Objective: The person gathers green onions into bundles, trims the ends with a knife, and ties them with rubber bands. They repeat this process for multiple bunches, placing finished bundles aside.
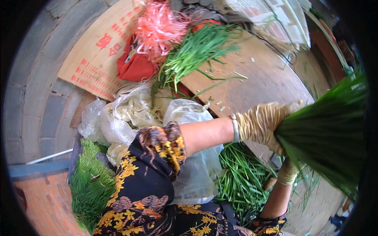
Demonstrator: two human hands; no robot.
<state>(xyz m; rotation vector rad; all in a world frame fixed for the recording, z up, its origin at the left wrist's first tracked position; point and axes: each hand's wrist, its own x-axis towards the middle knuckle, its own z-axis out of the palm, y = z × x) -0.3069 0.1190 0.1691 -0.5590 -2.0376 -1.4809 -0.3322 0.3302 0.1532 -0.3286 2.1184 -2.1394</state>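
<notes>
My left hand [262, 125], in a wrinkled tan glove with a pale bangle at the wrist, is closed around a thick bunch of green chive-like leaves [324, 132]. The leaves fan out to the right and look blurred. My right hand [288, 172], also gloved, is just below, at the bunch's lower edge; its fingers are mostly hidden. Loose long green leaves [242, 177] lie below my left forearm. Another loose bunch [195, 53] rests on the brown board [248, 73], its pale stem ends towards the lower left.
Pink plastic strips [161, 28] lie beside red cloth [135, 66] and printed cardboard [97, 50]. Clear plastic bags [127, 109] are crumpled near my left arm. Tied green bundles [91, 185] lie at lower left. A white woven sack [265, 17] is at the top right.
</notes>
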